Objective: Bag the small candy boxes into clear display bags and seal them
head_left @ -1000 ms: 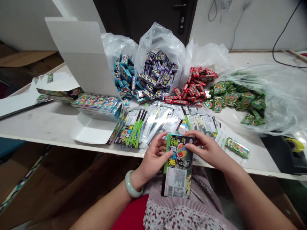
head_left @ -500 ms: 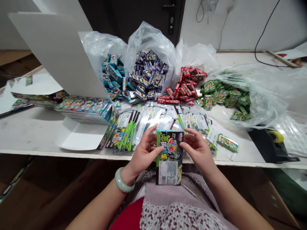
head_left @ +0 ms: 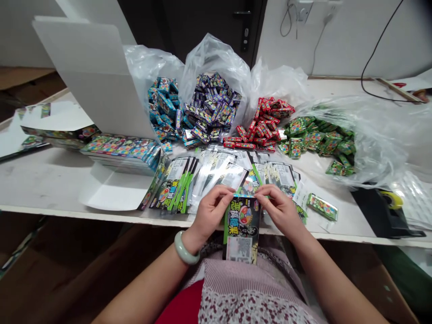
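Observation:
A black printed candy pouch (head_left: 242, 229) with a green side edge and bright lettering hangs upright at the table's front edge, over my lap. My left hand (head_left: 213, 208) pinches its top left corner between thumb and fingers. At the top right corner my right hand (head_left: 279, 208) pinches it the same way. A thin blue strip shows along the top edge between the fingertips. Just beyond my hands lie several flat pouches (head_left: 177, 184) of the same print, spread in overlapping piles. What is inside the held pouch is hidden.
Clear plastic bags spill small blue packets (head_left: 164, 105), purple packets (head_left: 214, 103), red packets (head_left: 265, 126) and green packets (head_left: 317, 135) at the back. An open display box (head_left: 118, 150) stands left. A single green packet (head_left: 322, 207) and a black tape dispenser (head_left: 380, 213) are right.
Both hands have moved from the pouch's sides to its top corners, fingertips now closed along the upper edge. The pouch sits slightly lower, and the view has shifted a little.

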`<state>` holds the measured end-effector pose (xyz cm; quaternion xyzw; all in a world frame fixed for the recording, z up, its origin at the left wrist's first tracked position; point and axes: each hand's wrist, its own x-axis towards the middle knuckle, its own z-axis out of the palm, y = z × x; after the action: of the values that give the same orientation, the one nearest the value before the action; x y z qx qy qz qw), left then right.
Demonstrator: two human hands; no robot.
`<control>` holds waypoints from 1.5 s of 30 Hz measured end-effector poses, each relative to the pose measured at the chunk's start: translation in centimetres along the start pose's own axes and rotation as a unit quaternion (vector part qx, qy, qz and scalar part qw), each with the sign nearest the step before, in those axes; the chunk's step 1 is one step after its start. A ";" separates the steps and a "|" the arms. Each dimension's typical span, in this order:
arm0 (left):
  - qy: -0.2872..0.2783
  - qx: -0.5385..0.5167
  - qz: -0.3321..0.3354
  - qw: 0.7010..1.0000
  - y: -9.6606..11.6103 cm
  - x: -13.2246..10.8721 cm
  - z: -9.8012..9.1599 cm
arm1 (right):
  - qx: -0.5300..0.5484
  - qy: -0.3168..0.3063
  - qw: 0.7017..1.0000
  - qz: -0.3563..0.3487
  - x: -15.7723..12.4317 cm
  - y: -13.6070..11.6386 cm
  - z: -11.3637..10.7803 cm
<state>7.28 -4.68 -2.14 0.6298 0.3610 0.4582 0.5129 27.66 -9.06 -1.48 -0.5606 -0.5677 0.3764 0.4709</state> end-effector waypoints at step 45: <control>-0.083 0.106 0.022 0.991 0.3 0.7 -1.4 | -0.020 0.060 0.988 -0.138 -0.7 -0.7 2.2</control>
<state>6.15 -3.67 -1.67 0.7245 0.3499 0.3743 0.4611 25.35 -9.60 -1.50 -0.5079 -0.6178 0.2614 0.5404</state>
